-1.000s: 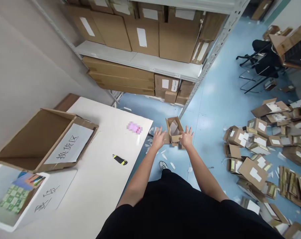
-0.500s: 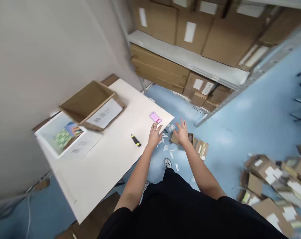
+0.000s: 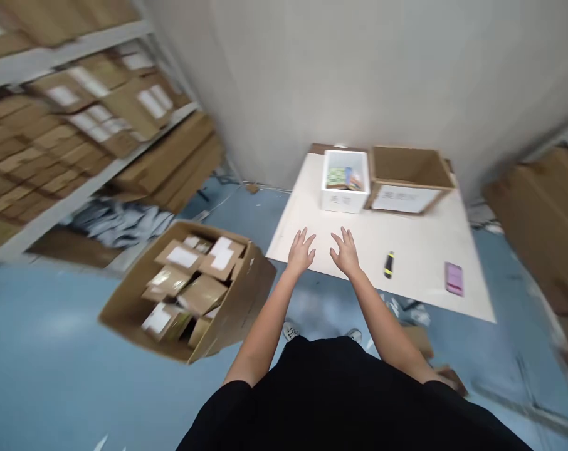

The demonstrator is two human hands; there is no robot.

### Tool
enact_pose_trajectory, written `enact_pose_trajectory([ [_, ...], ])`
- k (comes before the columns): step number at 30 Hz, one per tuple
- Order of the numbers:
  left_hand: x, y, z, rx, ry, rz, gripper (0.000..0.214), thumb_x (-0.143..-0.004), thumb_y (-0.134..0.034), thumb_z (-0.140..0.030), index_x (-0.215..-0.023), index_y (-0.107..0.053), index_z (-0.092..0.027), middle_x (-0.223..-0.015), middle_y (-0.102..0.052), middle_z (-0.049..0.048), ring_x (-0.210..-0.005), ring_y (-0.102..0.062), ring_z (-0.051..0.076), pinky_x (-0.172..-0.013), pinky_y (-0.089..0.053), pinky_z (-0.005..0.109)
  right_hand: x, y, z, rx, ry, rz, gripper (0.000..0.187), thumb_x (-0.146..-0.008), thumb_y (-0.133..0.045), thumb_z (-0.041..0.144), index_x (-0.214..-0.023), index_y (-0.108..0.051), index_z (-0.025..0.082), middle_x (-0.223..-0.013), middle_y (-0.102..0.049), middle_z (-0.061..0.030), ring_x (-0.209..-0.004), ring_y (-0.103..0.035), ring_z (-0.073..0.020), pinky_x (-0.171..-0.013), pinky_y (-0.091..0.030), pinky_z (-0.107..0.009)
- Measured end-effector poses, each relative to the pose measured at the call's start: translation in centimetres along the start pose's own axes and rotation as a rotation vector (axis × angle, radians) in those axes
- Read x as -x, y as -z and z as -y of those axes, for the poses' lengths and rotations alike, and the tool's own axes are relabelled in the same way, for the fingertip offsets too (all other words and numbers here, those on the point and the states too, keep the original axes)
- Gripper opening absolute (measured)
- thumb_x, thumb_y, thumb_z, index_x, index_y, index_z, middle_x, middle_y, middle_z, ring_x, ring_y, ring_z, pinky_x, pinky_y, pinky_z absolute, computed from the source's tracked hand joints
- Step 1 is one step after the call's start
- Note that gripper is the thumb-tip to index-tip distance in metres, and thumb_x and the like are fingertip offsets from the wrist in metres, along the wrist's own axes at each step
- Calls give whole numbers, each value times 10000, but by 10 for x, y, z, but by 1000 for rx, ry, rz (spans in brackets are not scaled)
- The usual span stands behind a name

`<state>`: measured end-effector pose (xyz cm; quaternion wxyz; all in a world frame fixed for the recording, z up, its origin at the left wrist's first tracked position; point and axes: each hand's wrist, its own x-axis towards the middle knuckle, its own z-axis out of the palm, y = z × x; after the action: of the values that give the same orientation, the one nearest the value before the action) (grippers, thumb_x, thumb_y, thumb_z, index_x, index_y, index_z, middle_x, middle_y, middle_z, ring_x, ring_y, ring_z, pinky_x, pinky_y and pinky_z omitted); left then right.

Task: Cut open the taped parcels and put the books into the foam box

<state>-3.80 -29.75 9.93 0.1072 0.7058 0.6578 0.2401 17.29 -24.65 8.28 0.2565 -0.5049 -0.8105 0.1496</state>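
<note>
My left hand (image 3: 301,252) is held out with fingers spread at the near edge of the white table (image 3: 359,241), holding nothing. Beside it my right hand (image 3: 345,252) is likewise spread and empty, over the same edge. A black and yellow box cutter (image 3: 389,265) lies on the tabletop to the right of my right hand. Farther right rests a phone with a pink-purple face (image 3: 454,279). Behind my hands stand a white bin (image 3: 345,200) with green and blue packets (image 3: 343,178) inside and an open cardboard box (image 3: 406,199) with a white label.
A large open carton (image 3: 253,294) filled with small taped parcels (image 3: 202,294) stands on the floor at my left. Metal shelves (image 3: 119,169) loaded with boxes line the left side. Big brown cartons (image 3: 542,219) stand at the right. Paper scraps lie under the table.
My view has swung left, so the table now lies straight ahead and the parcel-filled carton has come into sight. Both hands have moved along with my body, still spread and empty.
</note>
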Motion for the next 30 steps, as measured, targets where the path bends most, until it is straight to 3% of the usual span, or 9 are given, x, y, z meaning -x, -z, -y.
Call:
enact_pose_trajectory([
  [3, 54, 60, 91, -44, 199, -64, 582, -966, -635, -229, -1542, -557, -251, -1757, -316, 88, -1632, -248, 344, -1311, -317, 564, -31, -69, 94, -27, 160, 142, 600, -931, -624, 227, -1529, -578, 211, -1746, -293, -138, -1620, -208, -415, -1249, -324, -652],
  [6, 113, 111, 167, -74, 376, -130, 612, -957, -642, -238, -1560, -541, -266, -1757, -315, 86, -1634, -244, 345, -1327, -279, 577, -47, -133, 183, -67, 323, 274, 653, -900, -673, 229, -1545, -568, 221, -1766, -249, -132, -1618, -203, -428, -1263, -292, -662],
  [9, 167, 146, 223, -91, 524, -187, 631, -942, -666, -232, -1558, -538, -271, -1747, -330, 97, -1626, -265, 344, -1327, -281, 575, -55, -186, 258, -105, 451, 378, 682, -884, -699, 232, -1551, -560, 213, -1771, -233, -136, -1620, -193, -424, -1274, -278, -651],
  [12, 206, 162, 263, -86, 663, -233, 603, -946, -667, -213, -1538, -550, -220, -1741, -326, 134, -1617, -280, 357, -1320, -292, 559, -66, -229, 311, -109, 520, 456, 690, -892, -685, 229, -1566, -537, 212, -1766, -242, -133, -1624, -185, -412, -1267, -289, -646],
  [16, 232, 160, 301, -49, 813, -241, 598, -932, -694, -206, -1515, -562, -185, -1747, -305, 155, -1609, -285, 382, -1306, -311, 549, -93, -276, 352, -88, 583, 535, 695, -899, -666, 221, -1577, -519, 194, -1765, -238, -133, -1624, -182, -401, -1273, -293, -614],
  [21, 238, 146, 355, -3, 974, -209, 646, -903, -725, -244, -1526, -555, -231, -1745, -321, 139, -1615, -283, 373, -1298, -326, 548, -133, -332, 384, -74, 626, 622, 710, -898, -670, 227, -1586, -505, 176, -1777, -209, -136, -1615, -196, -416, -1286, -269, -613],
  [25, 238, 153, 424, 42, 1141, -219, 769, -881, -737, -276, -1600, -467, -246, -1772, -261, 148, -1609, -298, 392, -1262, -372, 564, -156, -378, 407, -110, 671, 691, 723, -902, -664, 231, -1603, -489, 195, -1771, -233, -132, -1616, -216, -404, -1286, -275, -618],
  [30, 249, 169, 512, 59, 1425, -211, 969, -799, -768, -202, -1668, -338, -215, -1785, -146, 226, -1593, -316, 435, -1193, -427, 582, -171, -436, 437, -127, 744, 813, 754, -893, -674, 213, -1620, -477, 207, -1767, -241, -140, -1618, -230, -392, -1285, -298, -597],
])
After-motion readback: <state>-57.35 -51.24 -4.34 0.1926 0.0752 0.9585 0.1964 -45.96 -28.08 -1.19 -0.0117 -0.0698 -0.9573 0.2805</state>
